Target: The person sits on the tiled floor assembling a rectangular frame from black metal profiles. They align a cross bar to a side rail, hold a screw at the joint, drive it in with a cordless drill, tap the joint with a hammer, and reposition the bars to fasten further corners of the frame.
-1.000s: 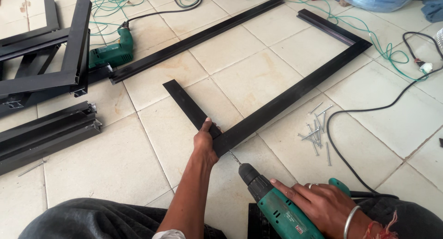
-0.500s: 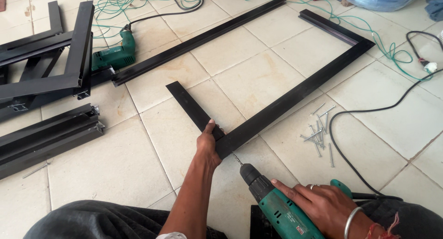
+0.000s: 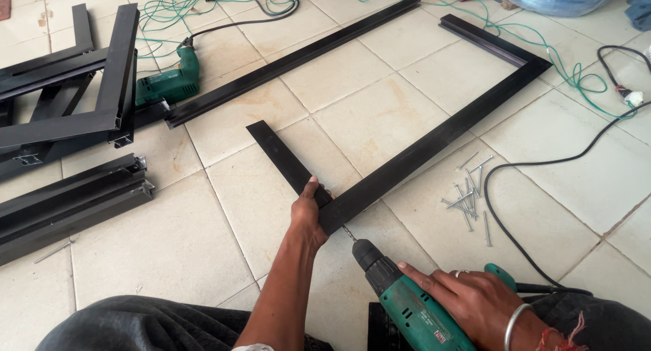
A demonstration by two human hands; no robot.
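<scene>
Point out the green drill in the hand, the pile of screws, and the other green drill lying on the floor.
Held drill [image 3: 413,310], head view, green body.
Screws [image 3: 468,198], head view, middle of pile.
Floor drill [image 3: 169,83], head view, green housing.

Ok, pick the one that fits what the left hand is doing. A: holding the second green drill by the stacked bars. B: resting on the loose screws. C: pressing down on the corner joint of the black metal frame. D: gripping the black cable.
C: the left hand presses on the corner where two bars of the black metal frame meet, while the right hand aims the green drill at that joint.
</scene>
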